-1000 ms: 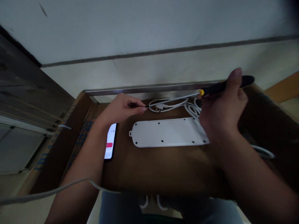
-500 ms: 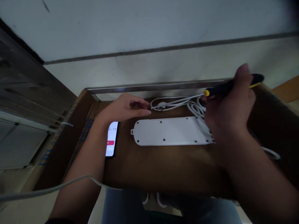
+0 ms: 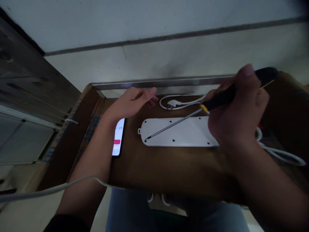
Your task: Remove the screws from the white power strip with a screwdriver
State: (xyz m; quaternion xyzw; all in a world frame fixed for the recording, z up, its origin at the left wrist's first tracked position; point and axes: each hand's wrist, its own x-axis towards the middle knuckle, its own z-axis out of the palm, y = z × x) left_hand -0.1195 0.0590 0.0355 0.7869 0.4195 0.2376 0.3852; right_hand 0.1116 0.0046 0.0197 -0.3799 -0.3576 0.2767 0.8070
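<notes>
Power strip [image 3: 188, 138]: lying back up on cardboard [image 3: 169, 170], screw holes showing.
Screwdriver [image 3: 223, 98]: tip just swung down from above the cord to a corner hole.
Right hand [image 3: 238, 119]: gripping the handle.
Left hand [image 3: 131, 103]: open, empty, beside the plug [image 3: 172, 103].

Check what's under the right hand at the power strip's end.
The right hand, gripping a black-handled screwdriver, covers one end of the white power strip; that end cannot be seen. A white cord emerges beyond the hand; where it leads is hidden.
</notes>
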